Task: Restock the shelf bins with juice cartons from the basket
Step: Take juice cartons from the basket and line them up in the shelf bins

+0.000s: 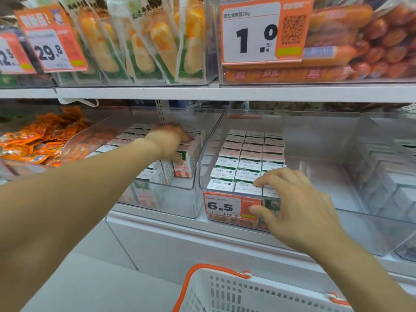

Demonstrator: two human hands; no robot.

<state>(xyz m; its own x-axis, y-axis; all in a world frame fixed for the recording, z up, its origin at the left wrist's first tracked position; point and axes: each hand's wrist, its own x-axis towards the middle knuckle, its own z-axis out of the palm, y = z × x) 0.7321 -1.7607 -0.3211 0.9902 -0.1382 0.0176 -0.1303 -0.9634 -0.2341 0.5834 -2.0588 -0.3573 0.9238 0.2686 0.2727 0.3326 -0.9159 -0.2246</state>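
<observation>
A: Head view, quick. Left hand?

B: Left hand [170, 140] is reached deep into the left clear bin [157, 206], fingers curled down over the top of a carton [185, 162] that stands higher than its neighbours. Looks like a grip on it, but the hand is blurred, so how the fingers lie isn't clear.

A: Right hand?

B: Right hand [299, 206] is at the front right corner of the middle bin [304, 140]. Fingers curl over the top of the front-row carton [271, 194], thumb presses on the bin's front wall beside the 6.5 price tag [231, 207]. It pinches the carton and the bin wall together; I can't tell whether it has the carton alone.

A: Cartons?

B: Juice cartons [249, 154] fill the middle bin in three tight columns, upright, tops up. The left bin has more, packed toward the back, with some leaning at the front.

A: Basket?

B: White basket [247, 296] with orange handle at the bottom edge, below the right forearm. Its inside is out of frame.

A: Anything else?

B: Orange snack packets [42, 138] in the bin far left. Upper shelf [225, 92] has corn packs [144, 41] and sausages [360, 41], with a 1.0 price tag [263, 32].
</observation>
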